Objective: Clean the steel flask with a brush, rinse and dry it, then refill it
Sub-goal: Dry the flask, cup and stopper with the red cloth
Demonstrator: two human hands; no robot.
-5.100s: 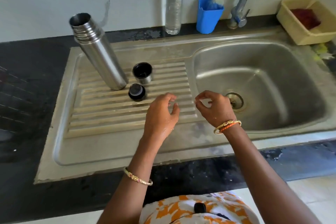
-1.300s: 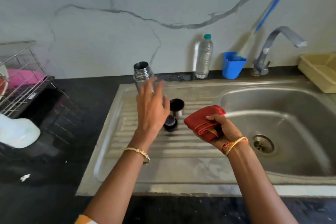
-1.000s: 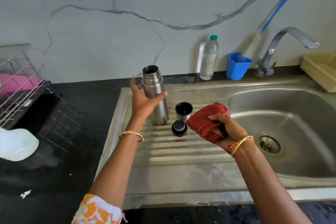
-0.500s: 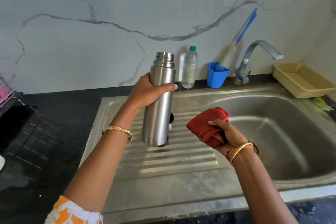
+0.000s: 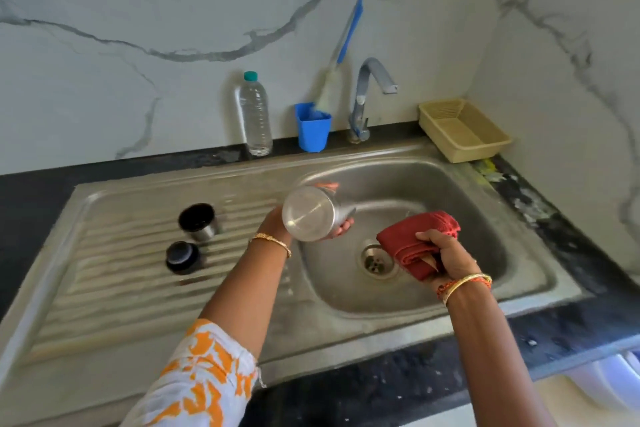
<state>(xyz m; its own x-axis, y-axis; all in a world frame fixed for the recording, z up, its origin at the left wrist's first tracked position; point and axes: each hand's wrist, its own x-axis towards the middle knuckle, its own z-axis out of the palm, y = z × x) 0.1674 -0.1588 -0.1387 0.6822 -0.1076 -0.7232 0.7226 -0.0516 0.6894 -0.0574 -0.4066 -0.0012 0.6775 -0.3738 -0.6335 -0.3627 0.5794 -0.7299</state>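
1. Fingers (image 5: 341, 227) of the left hand (image 5: 277, 222) are curled round the flask (image 5: 308, 213), now lifted off the sink (image 5: 138, 288) drainboard and tipped, base toward the camera, over the basin.
2. Right hand (image 5: 446, 256) fingers clamp the red cloth (image 5: 415, 243), just beside the flask.
3. Cup (image 5: 198, 221) and stopper (image 5: 182, 256) sit on the drainboard.
4. Probably draining before wiping; motion blur hides any water.

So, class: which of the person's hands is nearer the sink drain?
Right. The right hand, gripping the red cloth, is just beside the drain; the left hand holds the steel flask farther back and to its left.
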